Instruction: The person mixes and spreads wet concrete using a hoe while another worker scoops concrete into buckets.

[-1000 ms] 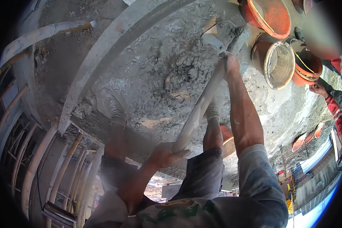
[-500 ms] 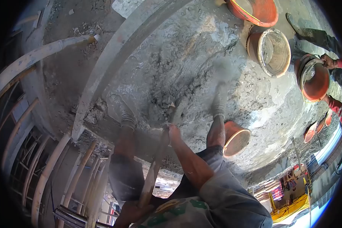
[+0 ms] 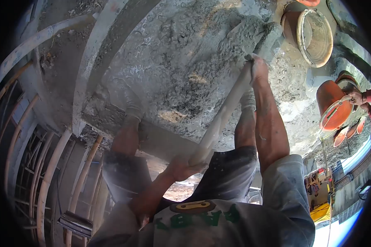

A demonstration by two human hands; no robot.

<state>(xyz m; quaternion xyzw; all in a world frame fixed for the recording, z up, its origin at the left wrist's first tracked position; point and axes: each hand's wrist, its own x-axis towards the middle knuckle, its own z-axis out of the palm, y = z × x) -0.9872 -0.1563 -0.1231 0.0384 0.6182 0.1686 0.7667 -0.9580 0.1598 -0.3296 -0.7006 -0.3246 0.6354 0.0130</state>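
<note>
A long pale handle slants from my lap up to the right. My left hand is closed around its lower end, near my knees. Farther up, my right hand grips it with the arm stretched forward. The tool's head is coated grey and reaches the wet concrete beyond my right hand; whether it is a shovel or a hoe I cannot tell. Wet, lumpy concrete spreads around my feet, which are coated grey.
A mortar-rimmed bucket stands at upper right. At the right, another person's hand holds an orange bucket. A curved, pale beam crosses the left side. Wooden poles stand at lower left, beyond the slab edge.
My right hand has swung forward and right with the tool, and my left hand has risen. The view has shifted. The other person's orange bucket has tipped downward.
</note>
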